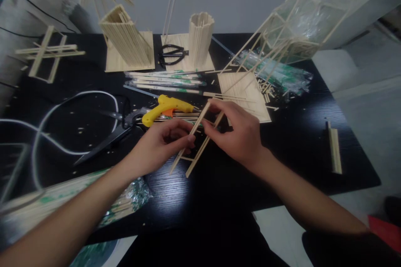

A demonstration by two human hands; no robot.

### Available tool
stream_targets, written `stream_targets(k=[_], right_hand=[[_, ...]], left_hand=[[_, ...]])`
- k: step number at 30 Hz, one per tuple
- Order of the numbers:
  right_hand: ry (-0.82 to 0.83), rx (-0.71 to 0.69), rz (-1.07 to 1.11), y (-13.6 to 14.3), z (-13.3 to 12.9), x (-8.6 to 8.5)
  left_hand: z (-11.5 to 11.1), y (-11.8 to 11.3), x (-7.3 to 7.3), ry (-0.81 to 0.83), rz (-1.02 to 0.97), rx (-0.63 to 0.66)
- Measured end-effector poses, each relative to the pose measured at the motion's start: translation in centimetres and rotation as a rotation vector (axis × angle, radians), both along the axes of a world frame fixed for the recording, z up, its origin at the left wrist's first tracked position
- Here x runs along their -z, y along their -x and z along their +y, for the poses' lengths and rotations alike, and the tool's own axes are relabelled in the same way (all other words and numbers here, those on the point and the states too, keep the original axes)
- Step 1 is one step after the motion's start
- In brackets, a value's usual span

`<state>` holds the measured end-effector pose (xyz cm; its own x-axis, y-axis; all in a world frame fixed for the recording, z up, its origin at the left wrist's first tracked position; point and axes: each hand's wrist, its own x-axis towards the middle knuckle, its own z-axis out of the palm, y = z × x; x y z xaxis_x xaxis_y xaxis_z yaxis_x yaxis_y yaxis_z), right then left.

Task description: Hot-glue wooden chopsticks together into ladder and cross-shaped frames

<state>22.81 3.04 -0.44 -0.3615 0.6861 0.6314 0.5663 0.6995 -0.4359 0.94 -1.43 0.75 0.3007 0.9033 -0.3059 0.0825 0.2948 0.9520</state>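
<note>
A small ladder-like frame of wooden sticks (198,155), two long rails with a crosspiece near the lower end, is tilted above the table between my hands. My left hand (169,139) pinches the left rail between thumb and fingers. At the upper end, my right hand (239,133) grips the frame, its thumb and forefinger closed around the far part; what its fingertips press on is partly hidden. Just beyond my left hand lies a yellow glue gun (169,108), over some loose sticks. Large dark scissors (109,142) lie open to the left.
Two stick towers (125,41) (200,39) stand on stick bases at the back. Black-handled scissors (173,55) lie between them. Bagged sticks (166,81), a large stick framework (282,29), a white cable (38,133) and a stick bundle (335,150) surround the work area.
</note>
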Motion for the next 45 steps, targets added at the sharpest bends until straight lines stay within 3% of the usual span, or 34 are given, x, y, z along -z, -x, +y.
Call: stream_targets(k=[10, 16, 20, 27, 34, 45], right_hand=[[0.120, 0.053, 0.043, -0.2, 0.1, 0.4], [0.502, 0.133, 0.329, -0.4, 1.1, 0.6], [0.647, 0.163, 0.444, -0.6, 1.7, 0.6], [0.749, 0.170, 0.514, -0.8, 2.2, 0.2], [0.780, 0.171, 0.548, -0.8, 2.5, 0.5], [0.753, 0.156, 0.540, -0.9, 2.7, 0.7]], left_hand=[[-0.1, 0.1, -0.2, 0.001, -0.046, -0.014], [0.3, 1.0, 0.1, 0.075, -0.396, -0.060], [0.4, 1.5, -0.3, 0.061, -0.563, 0.032], [0.1, 2.0, 0.0, -0.011, -0.547, 0.189], [0.2, 1.9, 0.1, -0.004, -0.548, 0.094], [0.5, 1.4, 0.0, 0.057, -0.533, 0.050]])
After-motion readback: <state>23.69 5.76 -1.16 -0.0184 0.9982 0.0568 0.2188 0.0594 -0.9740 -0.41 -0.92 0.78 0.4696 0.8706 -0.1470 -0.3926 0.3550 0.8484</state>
